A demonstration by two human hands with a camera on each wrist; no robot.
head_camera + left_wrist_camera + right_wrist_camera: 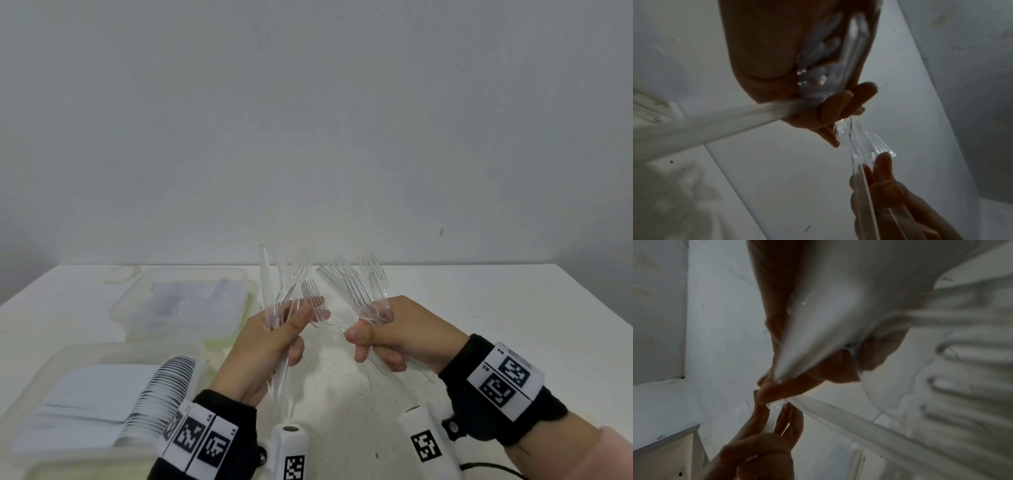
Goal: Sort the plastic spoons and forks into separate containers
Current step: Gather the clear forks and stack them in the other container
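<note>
Both hands fisted round upright bunches, left hand (265, 346) clear mixed cutlery (287, 291), right hand (394, 334) transparent forks (356, 287)

The left wristband (200, 439) carries black-and-white square code markers with small labels reading "L4" and "L5"; the tiny print on the right wristband (505, 380) is too blurred to read.
</note>
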